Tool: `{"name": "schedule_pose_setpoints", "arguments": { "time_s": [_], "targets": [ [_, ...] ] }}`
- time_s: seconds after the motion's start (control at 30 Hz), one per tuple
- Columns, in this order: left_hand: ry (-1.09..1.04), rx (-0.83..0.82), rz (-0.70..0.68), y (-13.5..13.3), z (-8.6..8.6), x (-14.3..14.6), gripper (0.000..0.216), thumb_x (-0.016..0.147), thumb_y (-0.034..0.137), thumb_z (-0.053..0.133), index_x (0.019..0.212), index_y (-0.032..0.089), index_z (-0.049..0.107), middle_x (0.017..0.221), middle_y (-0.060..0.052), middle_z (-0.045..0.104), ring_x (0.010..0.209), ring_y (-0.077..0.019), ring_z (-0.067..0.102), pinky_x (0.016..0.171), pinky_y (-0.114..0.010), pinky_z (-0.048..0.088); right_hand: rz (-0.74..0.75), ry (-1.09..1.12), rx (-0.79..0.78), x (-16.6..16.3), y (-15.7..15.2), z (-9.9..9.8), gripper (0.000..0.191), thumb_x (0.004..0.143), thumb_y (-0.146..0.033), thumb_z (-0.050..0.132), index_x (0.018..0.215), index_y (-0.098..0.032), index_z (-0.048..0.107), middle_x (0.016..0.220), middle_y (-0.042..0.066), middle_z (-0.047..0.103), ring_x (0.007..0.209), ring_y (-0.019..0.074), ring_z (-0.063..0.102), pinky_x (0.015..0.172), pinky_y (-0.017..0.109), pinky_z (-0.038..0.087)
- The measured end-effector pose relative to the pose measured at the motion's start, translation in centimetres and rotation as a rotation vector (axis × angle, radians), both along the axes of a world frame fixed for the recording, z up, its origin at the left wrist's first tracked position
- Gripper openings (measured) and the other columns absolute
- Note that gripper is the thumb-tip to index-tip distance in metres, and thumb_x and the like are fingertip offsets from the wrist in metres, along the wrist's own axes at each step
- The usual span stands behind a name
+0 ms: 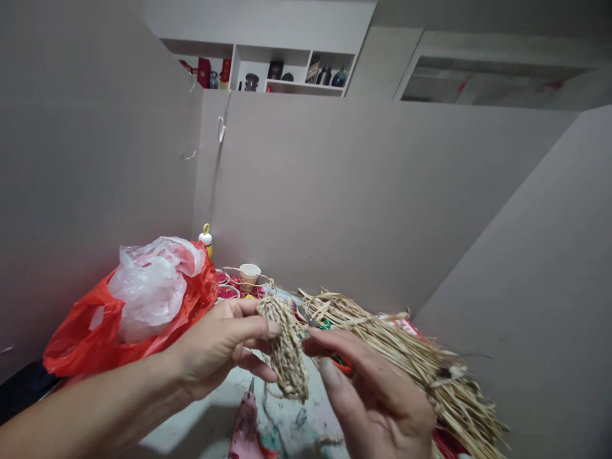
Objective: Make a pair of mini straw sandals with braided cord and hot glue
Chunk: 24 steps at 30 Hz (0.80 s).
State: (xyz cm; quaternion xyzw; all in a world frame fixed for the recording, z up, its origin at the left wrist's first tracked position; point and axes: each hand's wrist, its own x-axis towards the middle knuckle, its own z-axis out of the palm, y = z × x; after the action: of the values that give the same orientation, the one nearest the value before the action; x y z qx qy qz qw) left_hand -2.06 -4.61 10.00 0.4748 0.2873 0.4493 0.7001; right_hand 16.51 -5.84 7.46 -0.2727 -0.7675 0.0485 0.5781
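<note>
My left hand (220,347) pinches a small flat piece woven from braided straw (285,350), held upright between thumb and fingers. My right hand (370,392) comes in from the right, its fingers closed against the right edge of the same woven piece. Something red and green shows under its fingers, and I cannot make it out. A bundle of loose dry straw (415,363) lies just behind and to the right of both hands. A pink glue gun (246,424) rests on the table below the woven piece.
A red plastic bag (86,335) with a clear bag (150,287) stuffed in it stands at the left. A small paper cup (249,275) and a yellow-capped bottle (206,237) stand at the back. Grey partition walls (363,204) enclose the table on three sides.
</note>
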Motion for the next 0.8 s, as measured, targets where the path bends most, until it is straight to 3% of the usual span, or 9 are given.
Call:
{"name": "schedule_pose_setpoints", "arguments": {
  "time_s": [0.17,0.27,0.37,0.43,0.8],
  "targets": [
    [0.063,0.032,-0.063,-0.1,-0.2,0.0,0.018,0.076,0.029,0.071,0.087,0.014,0.071,0.079,-0.004,0.064,0.067,-0.0118,0.058,0.054,-0.021,0.052,0.03,0.123,-0.134,0.3,0.4,0.4,0.02,0.084,-0.012,0.063,0.09,-0.028,0.073,0.078,0.0,0.072,0.073,0.0174,0.067,0.067,0.029,0.054],
    [0.113,0.05,-0.062,-0.1,-0.2,0.0,0.02,0.073,0.031,0.074,0.084,0.015,0.071,0.078,-0.004,0.064,0.066,-0.0126,0.056,0.052,-0.023,0.051,0.14,0.248,-0.451,0.6,1.2,0.4,0.007,0.084,-0.025,0.069,0.079,-0.026,0.074,0.065,-0.001,0.067,0.06,0.0138,0.061,0.056,0.023,0.05],
    [0.181,0.101,-0.065,-0.1,-0.2,0.0,0.024,0.072,0.036,0.074,0.084,0.014,0.07,0.079,-0.005,0.066,0.066,-0.0136,0.058,0.054,-0.023,0.049,0.336,0.303,-0.734,0.9,2.1,0.3,0.015,0.079,-0.035,0.076,0.071,-0.023,0.074,0.059,-0.002,0.065,0.056,0.0119,0.056,0.055,0.022,0.046],
    [0.22,0.129,-0.066,-0.2,-0.1,0.0,0.027,0.072,0.038,0.074,0.084,0.014,0.071,0.08,-0.006,0.068,0.066,-0.013,0.057,0.055,-0.023,0.046,0.41,0.32,-0.831,1.0,2.4,0.2,0.018,0.076,-0.037,0.078,0.069,-0.021,0.073,0.057,-0.002,0.063,0.055,0.0109,0.054,0.056,0.022,0.044],
    [0.19,0.089,-0.073,0.2,-0.3,-0.1,0.031,0.066,0.04,0.08,0.073,0.015,0.063,0.068,-0.001,0.063,0.06,-0.0121,0.059,0.055,-0.024,0.048,0.497,0.346,-0.956,1.0,2.4,0.3,0.013,0.071,-0.031,0.083,0.069,-0.021,0.075,0.054,-0.003,0.064,0.05,0.008,0.054,0.051,0.019,0.043]
  ]
}}
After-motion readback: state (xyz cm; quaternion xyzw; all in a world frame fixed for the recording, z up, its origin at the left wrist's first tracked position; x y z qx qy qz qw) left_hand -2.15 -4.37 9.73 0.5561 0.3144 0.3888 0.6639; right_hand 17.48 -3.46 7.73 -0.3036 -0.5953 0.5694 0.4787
